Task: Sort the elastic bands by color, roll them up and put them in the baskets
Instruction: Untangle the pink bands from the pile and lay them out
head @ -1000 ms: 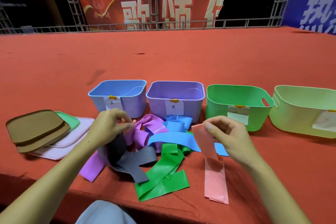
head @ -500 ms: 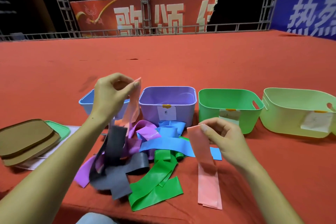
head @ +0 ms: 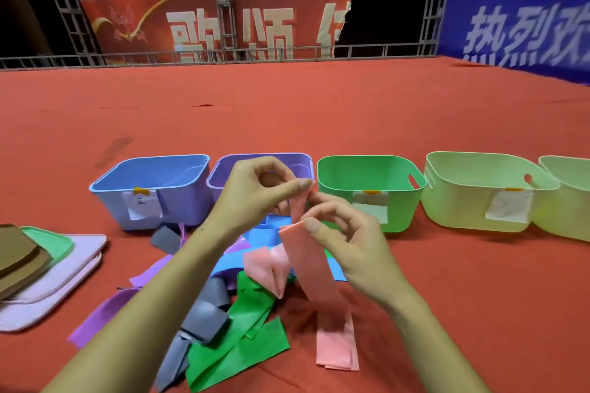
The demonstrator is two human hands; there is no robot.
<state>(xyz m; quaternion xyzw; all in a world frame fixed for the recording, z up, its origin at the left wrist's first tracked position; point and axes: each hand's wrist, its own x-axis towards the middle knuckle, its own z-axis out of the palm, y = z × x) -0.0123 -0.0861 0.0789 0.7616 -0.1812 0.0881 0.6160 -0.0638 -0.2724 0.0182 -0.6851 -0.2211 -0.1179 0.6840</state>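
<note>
My left hand (head: 255, 195) pinches the top of one pink elastic band (head: 265, 268), lifted in front of the purple basket (head: 223, 175). My right hand (head: 348, 239) pinches the top end of a second pink band (head: 329, 303), which hangs down to the red cloth. Under my hands lies a heap of bands: green (head: 236, 348), grey (head: 204, 316), purple (head: 99, 316) and blue (head: 265, 236). Behind the heap stands a row of baskets: blue (head: 178, 198), purple, green (head: 396, 204) and pale green (head: 453, 198).
A stack of lids, brown (head: 16, 258), green (head: 54, 242) and pale pink (head: 48, 297), lies at the left. Another pale green basket (head: 571, 201) is cut off at the right edge. The red cloth (head: 287, 112) runs far back to a railing.
My left hand pulled a pink band out of the heap, lifted it and carried it right, next to my right hand. The grey band dropped back onto the heap.
</note>
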